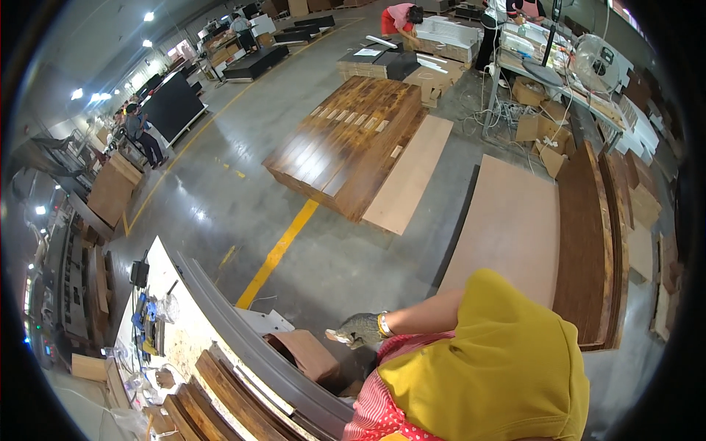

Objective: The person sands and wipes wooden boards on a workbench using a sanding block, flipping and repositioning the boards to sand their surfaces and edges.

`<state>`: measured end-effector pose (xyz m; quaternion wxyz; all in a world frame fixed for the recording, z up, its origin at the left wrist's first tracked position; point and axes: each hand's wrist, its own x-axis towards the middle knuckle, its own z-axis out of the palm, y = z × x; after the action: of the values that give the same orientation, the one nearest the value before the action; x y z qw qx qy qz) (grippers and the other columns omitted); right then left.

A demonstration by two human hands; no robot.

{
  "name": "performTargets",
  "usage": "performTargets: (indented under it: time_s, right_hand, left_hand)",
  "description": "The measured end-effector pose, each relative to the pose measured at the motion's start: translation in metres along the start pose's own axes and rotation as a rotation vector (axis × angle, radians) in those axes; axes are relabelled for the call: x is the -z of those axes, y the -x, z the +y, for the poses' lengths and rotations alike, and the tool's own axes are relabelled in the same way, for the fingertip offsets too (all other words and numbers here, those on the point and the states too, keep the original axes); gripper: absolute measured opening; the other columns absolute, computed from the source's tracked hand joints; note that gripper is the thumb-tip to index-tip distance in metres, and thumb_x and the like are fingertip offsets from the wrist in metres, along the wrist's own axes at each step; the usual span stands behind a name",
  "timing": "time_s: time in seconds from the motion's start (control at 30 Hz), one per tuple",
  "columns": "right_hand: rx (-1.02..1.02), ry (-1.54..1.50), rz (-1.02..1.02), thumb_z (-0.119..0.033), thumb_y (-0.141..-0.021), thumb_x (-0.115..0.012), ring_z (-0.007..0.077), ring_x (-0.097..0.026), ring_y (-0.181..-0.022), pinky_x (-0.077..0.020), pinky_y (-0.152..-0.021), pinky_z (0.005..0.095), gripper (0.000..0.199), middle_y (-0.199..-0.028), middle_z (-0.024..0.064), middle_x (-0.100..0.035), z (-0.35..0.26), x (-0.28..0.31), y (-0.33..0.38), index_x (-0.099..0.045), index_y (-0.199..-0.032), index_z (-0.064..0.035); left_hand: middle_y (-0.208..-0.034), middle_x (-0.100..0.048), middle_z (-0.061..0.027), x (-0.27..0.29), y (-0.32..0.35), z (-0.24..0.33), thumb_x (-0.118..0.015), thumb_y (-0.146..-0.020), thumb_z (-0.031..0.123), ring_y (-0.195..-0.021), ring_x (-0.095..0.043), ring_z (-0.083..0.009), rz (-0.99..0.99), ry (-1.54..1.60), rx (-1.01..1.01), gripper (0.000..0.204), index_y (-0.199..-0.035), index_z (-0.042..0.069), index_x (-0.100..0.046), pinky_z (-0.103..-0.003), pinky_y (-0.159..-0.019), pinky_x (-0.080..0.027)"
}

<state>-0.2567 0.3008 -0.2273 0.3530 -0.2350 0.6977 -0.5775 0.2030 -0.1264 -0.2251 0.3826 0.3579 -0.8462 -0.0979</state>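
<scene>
My right hand wears a grey work glove and a yellow wristband and reaches out from a yellow sleeve over a red striped apron. Its fingers are curled, and a pale bit shows at their tips; I cannot tell whether it holds anything. The hand hovers just right of a brown block beside the grey curved rail of a workbench. Dark wooden strips lie along that rail. My left hand is out of sight.
A pallet of dark wood boards lies on the floor beside a pale panel, a large pale board and stacked dark boards. A yellow floor line runs up to the pallet. A person bends over stock far off; others stand at left.
</scene>
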Motion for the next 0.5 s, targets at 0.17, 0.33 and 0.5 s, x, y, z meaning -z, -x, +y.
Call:
performTargets:
  time_s: [0.17,0.33,0.5]
  right_hand:
    - [-0.233,-0.709,-0.019,-0.035,-0.093,-0.065,0.0073,-0.046,-0.069,-0.0443,-0.063,0.0261,0.024,-0.075,-0.0038,-0.05,-0.071,-0.019,0.01,-0.066,-0.087,-0.0109]
    - [0.084,-0.522,0.035,-0.037,-0.091,-0.067,0.0073,-0.045,-0.068,-0.0423,-0.06,0.0256,0.024,-0.074,-0.0061,-0.049,-0.055,-0.049,-0.006,-0.064,-0.082,-0.014]
    - [-0.172,-0.628,0.003,-0.042,-0.09,-0.068,0.0073,-0.043,-0.063,-0.0404,-0.056,0.025,0.034,-0.068,-0.0065,-0.046,-0.09,-0.057,0.006,-0.059,-0.071,-0.0154]
  left_hand:
    - [-0.116,-0.064,-0.0219,0.043,-0.034,0.039,-0.047,-0.099,0.039,-0.101,-0.065,-0.0362,-0.23,-0.367,0.253,0.047,-0.127,0.002,-0.057,-0.044,-0.088,-0.054]
    - [-0.116,-0.064,-0.022,0.067,-0.063,0.082,-0.048,-0.099,0.039,-0.101,-0.065,-0.0366,-0.299,-0.338,0.223,0.047,-0.127,0.002,-0.057,-0.044,-0.088,-0.054]
    - [-0.116,-0.064,-0.0221,0.083,-0.077,0.11,-0.049,-0.099,0.039,-0.101,-0.064,-0.037,-0.334,-0.333,0.215,0.047,-0.127,0.003,-0.057,-0.044,-0.088,-0.054]
